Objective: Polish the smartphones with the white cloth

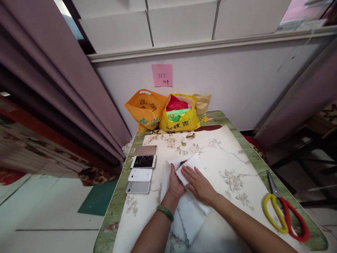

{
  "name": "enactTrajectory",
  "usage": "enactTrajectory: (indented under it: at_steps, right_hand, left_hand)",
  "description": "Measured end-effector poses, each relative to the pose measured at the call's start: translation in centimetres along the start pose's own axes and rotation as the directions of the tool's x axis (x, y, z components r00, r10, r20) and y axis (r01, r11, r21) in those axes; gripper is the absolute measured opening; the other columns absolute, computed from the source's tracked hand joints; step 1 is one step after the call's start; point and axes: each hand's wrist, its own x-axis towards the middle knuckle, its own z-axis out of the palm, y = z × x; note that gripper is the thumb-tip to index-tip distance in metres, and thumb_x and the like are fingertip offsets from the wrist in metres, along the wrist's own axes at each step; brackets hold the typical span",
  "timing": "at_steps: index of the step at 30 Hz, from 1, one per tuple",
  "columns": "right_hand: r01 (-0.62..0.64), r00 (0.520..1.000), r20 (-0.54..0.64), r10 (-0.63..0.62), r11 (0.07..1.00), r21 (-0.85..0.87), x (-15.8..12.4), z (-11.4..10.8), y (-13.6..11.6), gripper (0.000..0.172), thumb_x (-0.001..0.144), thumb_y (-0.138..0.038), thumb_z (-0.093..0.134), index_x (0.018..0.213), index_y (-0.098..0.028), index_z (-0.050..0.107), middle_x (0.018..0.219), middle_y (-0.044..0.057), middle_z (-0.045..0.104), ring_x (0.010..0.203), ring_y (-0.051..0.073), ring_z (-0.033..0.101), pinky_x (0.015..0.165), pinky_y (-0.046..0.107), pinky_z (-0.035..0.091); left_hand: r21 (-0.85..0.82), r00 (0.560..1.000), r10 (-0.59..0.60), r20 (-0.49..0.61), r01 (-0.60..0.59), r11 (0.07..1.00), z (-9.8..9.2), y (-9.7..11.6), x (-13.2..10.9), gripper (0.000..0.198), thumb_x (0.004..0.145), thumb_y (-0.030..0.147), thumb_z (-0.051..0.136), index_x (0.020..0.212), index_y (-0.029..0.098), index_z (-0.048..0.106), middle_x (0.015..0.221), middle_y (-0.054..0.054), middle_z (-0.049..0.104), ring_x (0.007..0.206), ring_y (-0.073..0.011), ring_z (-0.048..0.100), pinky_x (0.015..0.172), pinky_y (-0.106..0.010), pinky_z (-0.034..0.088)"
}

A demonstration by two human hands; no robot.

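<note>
A white cloth (191, 214) with scalloped edges lies at the near middle of the table, partly folded up between my hands. My left hand (176, 183), with a green bangle on its wrist, is under the raised fold and grips a dark object (182, 163) wrapped in the cloth. Only a dark corner of that object shows at the fold's top. My right hand (198, 184) lies flat on the fold with its fingers stretched out. Left of the cloth, phones (144, 161) lie in a column, one with a dark screen.
Large scissors (285, 211) with yellow and red handles lie at the right. A small bottle (183, 141) and glasses-like item (190, 135) are beyond the cloth. An orange bag (147, 109) and a yellow bag (180, 123) stand at the back.
</note>
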Motion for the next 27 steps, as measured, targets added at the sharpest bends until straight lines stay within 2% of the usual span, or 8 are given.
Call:
enactTrajectory:
  at_steps: [4, 10, 15, 21, 24, 27]
  right_hand:
    - [-0.112, 0.994, -0.013, 0.112, 0.992, -0.063, 1.9, 0.5, -0.2, 0.059, 0.099, -0.041, 0.031, 0.151, -0.027, 0.007, 0.156, 0.004, 0.019, 0.143, 0.022, 0.020, 0.115, 0.052, 0.016]
    - [-0.261, 0.960, -0.132, 0.249, 0.961, -0.088, 3.4, 1.0, -0.2, 0.057, 0.100, -0.037, 0.024, 0.152, -0.023, 0.003, 0.155, 0.007, 0.022, 0.143, 0.023, 0.023, 0.114, 0.056, 0.010]
    - [-0.187, 0.978, -0.114, 0.174, 0.976, -0.115, 0.6, 0.5, -1.1, 0.059, 0.100, -0.034, 0.029, 0.152, -0.024, 0.004, 0.155, 0.007, 0.020, 0.142, 0.024, 0.023, 0.115, 0.056, 0.004]
    - [-0.088, 0.996, -0.024, 0.086, 0.994, -0.070, -4.1, -0.5, -3.0, 0.060, 0.099, -0.033, 0.033, 0.152, -0.026, 0.004, 0.154, 0.006, 0.024, 0.141, 0.025, 0.027, 0.115, 0.059, 0.002]
    - [-0.043, 0.999, 0.019, 0.044, 0.997, -0.058, -4.3, -0.9, -3.4, 0.062, 0.099, -0.035, 0.033, 0.152, -0.026, 0.003, 0.155, 0.006, 0.023, 0.141, 0.025, 0.026, 0.115, 0.059, -0.001]
    - [-0.045, 0.999, 0.024, 0.047, 0.995, -0.089, -2.6, -0.8, -3.1, 0.062, 0.099, -0.040, 0.031, 0.151, -0.025, 0.003, 0.155, 0.007, 0.020, 0.142, 0.026, 0.025, 0.114, 0.059, -0.002]
  left_hand:
    - [0.023, 0.998, 0.058, -0.006, -0.058, 0.998, 0.5, 0.0, 0.0, 0.043, 0.087, 0.050, 0.053, 0.103, 0.013, 0.068, 0.106, -0.012, 0.071, 0.108, -0.0249, 0.063, 0.104, -0.039, 0.042]
    - [0.079, 0.997, -0.006, 0.070, 0.000, 0.997, 0.3, 0.0, -0.2, 0.053, 0.089, 0.054, 0.046, 0.122, 0.014, 0.061, 0.120, -0.014, 0.066, 0.118, -0.0267, 0.057, 0.106, -0.041, 0.039]
    - [0.058, 0.998, 0.022, 0.056, -0.025, 0.998, -0.2, -0.1, -0.7, 0.054, 0.089, 0.054, 0.047, 0.115, 0.010, 0.064, 0.118, -0.015, 0.066, 0.117, -0.0264, 0.057, 0.105, -0.037, 0.039]
    - [0.043, 0.991, -0.096, 0.096, 0.092, 0.995, 0.1, 0.2, -1.2, 0.062, 0.085, 0.060, 0.048, 0.119, 0.011, 0.061, 0.116, -0.016, 0.067, 0.112, -0.0303, 0.060, 0.103, -0.044, 0.039]
    - [0.084, 0.992, -0.092, 0.091, 0.085, 0.993, 0.5, 0.2, -1.4, 0.062, 0.086, 0.061, 0.047, 0.118, 0.010, 0.062, 0.111, -0.016, 0.069, 0.109, -0.0297, 0.062, 0.102, -0.043, 0.041]
    - [0.121, 0.996, -0.082, 0.032, 0.077, 0.990, 0.7, 0.1, -1.5, 0.058, 0.083, 0.060, 0.053, 0.110, 0.010, 0.065, 0.102, -0.014, 0.071, 0.105, -0.0287, 0.064, 0.100, -0.041, 0.043]
